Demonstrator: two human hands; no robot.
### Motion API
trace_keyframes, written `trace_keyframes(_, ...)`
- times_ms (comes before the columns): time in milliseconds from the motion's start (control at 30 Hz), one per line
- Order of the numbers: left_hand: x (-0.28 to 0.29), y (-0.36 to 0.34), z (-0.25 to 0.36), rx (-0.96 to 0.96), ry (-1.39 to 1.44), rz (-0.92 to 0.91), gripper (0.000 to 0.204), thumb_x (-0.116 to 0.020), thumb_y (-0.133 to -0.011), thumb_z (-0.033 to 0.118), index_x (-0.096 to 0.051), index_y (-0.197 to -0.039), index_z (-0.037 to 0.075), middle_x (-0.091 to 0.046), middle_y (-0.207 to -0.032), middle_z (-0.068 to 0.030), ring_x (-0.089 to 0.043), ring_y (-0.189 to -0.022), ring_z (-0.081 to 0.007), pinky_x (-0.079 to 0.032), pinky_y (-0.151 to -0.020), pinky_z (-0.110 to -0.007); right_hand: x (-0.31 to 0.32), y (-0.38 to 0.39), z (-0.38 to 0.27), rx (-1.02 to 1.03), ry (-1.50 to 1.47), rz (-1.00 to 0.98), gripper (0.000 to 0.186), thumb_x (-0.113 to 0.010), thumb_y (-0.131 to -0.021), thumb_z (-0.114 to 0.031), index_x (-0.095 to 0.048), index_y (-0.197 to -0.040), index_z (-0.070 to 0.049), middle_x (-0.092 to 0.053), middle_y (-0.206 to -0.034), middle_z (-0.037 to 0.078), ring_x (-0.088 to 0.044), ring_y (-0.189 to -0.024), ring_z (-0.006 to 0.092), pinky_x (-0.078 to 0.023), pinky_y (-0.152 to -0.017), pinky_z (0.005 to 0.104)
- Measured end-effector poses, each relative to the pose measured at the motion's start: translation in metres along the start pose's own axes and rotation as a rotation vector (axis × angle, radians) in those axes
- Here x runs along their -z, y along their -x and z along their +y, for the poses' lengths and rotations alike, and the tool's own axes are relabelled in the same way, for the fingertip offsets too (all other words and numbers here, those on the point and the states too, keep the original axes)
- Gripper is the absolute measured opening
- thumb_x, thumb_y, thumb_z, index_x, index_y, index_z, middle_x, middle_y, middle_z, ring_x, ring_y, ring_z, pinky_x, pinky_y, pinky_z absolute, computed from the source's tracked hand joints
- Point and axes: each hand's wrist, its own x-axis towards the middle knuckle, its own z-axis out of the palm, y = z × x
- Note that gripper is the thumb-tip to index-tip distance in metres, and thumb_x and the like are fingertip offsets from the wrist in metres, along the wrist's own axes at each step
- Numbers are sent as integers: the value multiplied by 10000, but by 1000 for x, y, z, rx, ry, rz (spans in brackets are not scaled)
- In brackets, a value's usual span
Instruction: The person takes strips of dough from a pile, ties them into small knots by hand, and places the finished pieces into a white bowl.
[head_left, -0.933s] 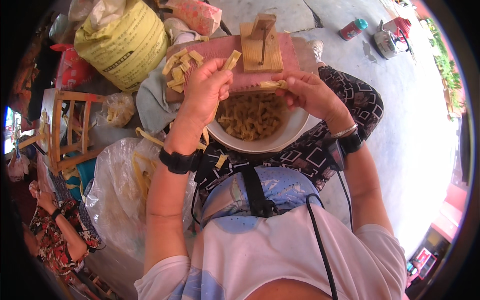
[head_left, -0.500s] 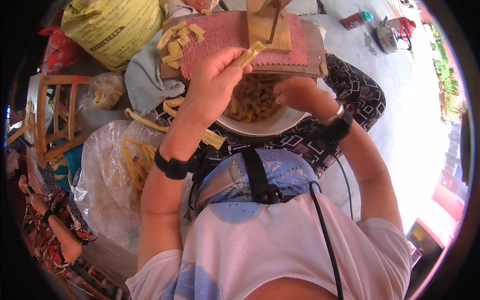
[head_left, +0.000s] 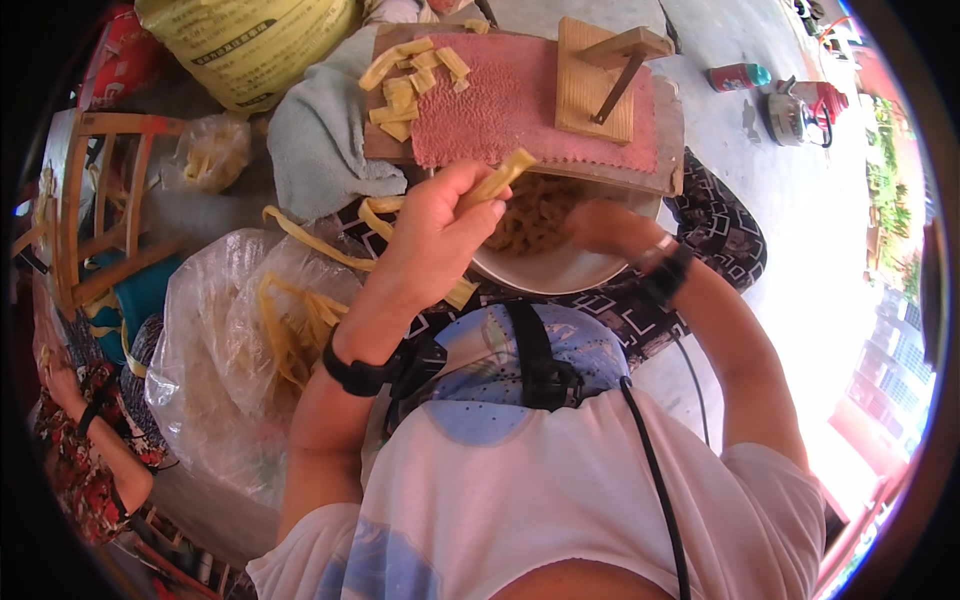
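My left hand is closed around a pale yellow, folded-looking strip, whose end sticks up past the fingers in front of the board. Over the white basin is my right hand, its fingers curled, dim and partly smeared; what they hold, if anything, is hidden. Many small yellow-brown pieces lie in the basin. Above it, a board covered with a pink cloth carries a wooden block with an upright fixture and metal bar. Several short yellow pieces rest at its left.
Left of me are a clear plastic bag with yellow strips, a grey towel, a yellow sack and a wooden chair. Another person's arm shows lower left. A bottle and a kettle stand far right.
The view has shifted, so the board sits farther right and lower. My left hand has drawn back from over the board with the strip. My right hand stays at the basin.
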Motion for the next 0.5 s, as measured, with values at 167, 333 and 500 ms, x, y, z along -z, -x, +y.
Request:
trace_keyframes(167,-19,-22,-34,138,-26,-189,189,-589,-919,77,-594,-1092,1,-570,-970,21,-500,-869,-48,-431,-780,-217,63,51,-47,79,-730,140,148,-595,-749,-5,-654,-884,1,-658,-749,118,-633,-715,206,-493,-693,316)
trace_keyframes(333,-40,-39,-35,80,14,-261,269,-568,-954,132,-572,-1194,8,-583,-950,24,-506,-786,-39,-440,-676,-207,68,83,-59,16,-948,296,118,-576,-754,-1,-632,-858,9,-632,-745,86,-601,-727,152,-476,-694,279)
trace_keyframes(500,-44,-43,-14,331,87,-260,303,-560,-975,276,-597,-1166,44,-560,-808,46,-373,-522,-14,-281,-445,-187,67,105,-63,42,-933,435,100,-594,-764,3,-623,-859,12,-622,-759,62,-583,-745,121,-469,-688,275)
